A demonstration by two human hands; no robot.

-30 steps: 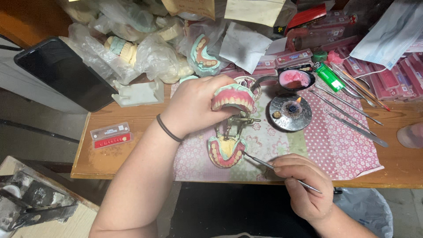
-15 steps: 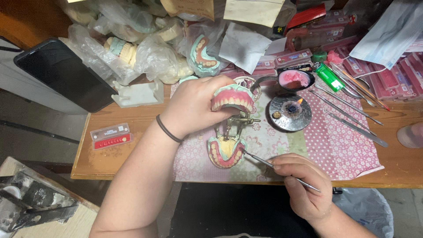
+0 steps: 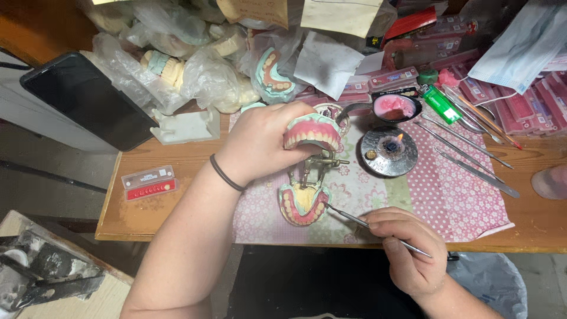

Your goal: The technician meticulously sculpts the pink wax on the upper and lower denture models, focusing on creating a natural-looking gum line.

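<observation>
Centre of frame: left hand (image 3: pixel 257 145) closed around upper denture model (image 3: pixel 312 131), tipped up off lower denture model (image 3: pixel 303 204). Lower right: right hand (image 3: pixel 407 248) gripping thin metal instrument (image 3: pixel 354 220), tip touching lower model on pink patterned mat (image 3: pixel 449 195) over tabletop (image 3: pixel 147 215).

A black phone (image 3: pixel 82 100) leans at the upper left of the frame. Below it lies a small card of red teeth (image 3: pixel 149 183). Right of centre, a round burner (image 3: pixel 389 151) (flame lit) sits beside a green lighter (image 3: pixel 439 104).
</observation>
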